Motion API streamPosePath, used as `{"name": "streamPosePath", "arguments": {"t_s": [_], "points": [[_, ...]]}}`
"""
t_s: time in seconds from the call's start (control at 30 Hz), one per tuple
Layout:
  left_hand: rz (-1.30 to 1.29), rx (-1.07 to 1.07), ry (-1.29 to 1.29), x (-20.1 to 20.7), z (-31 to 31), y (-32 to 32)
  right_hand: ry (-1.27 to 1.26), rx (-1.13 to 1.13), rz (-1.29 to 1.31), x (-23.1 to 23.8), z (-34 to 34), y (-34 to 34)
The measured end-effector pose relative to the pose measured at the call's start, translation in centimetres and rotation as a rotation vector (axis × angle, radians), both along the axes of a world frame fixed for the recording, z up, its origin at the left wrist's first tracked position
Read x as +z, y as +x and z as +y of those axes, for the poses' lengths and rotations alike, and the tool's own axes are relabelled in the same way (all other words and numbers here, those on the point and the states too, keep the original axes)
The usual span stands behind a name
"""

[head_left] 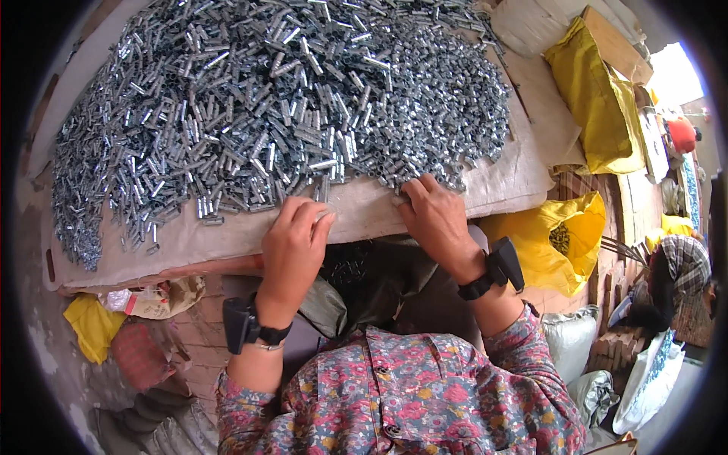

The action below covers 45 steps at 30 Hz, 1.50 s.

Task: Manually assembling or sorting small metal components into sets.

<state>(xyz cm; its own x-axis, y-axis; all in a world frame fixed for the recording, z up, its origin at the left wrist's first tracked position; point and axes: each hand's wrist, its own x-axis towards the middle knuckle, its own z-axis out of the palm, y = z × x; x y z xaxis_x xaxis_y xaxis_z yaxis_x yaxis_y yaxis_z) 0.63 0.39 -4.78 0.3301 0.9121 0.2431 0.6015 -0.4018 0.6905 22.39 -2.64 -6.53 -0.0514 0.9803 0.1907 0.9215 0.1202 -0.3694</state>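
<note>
A broad heap of small shiny metal tubes (pixel 250 114) covers the cloth-topped table (pixel 364 212). Longer tubes lie in the left and middle of it, and shorter ring-like pieces (pixel 432 114) at the right. At the heap's near edge, my left hand (pixel 294 243) is closed, with a metal tube (pixel 324 188) showing at its fingertips. My right hand (pixel 440 224) is closed too, its curled fingers touching the edge of the short pieces; what they pinch is hidden. Below and between my hands, a dark sheet (pixel 379 277) lies over my lap with some small metal pieces on it.
A yellow sack (pixel 550 239) with small pieces inside stands open right of the table. Another yellow sack (pixel 595 98) is farther back. White sacks (pixel 569 341) lie at the lower right, near a person in a checked head cloth (pixel 682 265). Yellow cloth (pixel 95 326) lies at left.
</note>
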Motion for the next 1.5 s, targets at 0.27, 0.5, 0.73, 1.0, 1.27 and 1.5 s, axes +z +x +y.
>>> {"name": "streamPosePath", "arguments": {"t_s": [0.27,0.5,0.73,1.0,1.27,1.5], "points": [[0.211,0.078,0.051,-1.3,0.8,-0.1,-0.036,-0.053,0.013,-0.1,-0.2,-0.7],[-0.024,0.211,0.011,-0.6,0.1,-0.5,0.014,-0.098,0.323,1.2,-1.2,0.0],[-0.697,0.083,-0.543,0.7,-2.8,0.0,-0.251,-0.011,0.872,3.7,-2.6,-1.9],[-0.932,0.013,-0.845,0.7,-4.8,0.2,-0.173,0.158,0.867,5.1,-3.7,-3.3],[-0.964,-0.018,-0.894,0.7,-5.1,0.3,-0.070,0.191,0.797,4.4,-4.1,-3.1],[-0.870,-0.037,-0.843,0.2,-5.2,0.2,-0.186,0.131,0.843,4.4,-4.3,-3.1]]}}
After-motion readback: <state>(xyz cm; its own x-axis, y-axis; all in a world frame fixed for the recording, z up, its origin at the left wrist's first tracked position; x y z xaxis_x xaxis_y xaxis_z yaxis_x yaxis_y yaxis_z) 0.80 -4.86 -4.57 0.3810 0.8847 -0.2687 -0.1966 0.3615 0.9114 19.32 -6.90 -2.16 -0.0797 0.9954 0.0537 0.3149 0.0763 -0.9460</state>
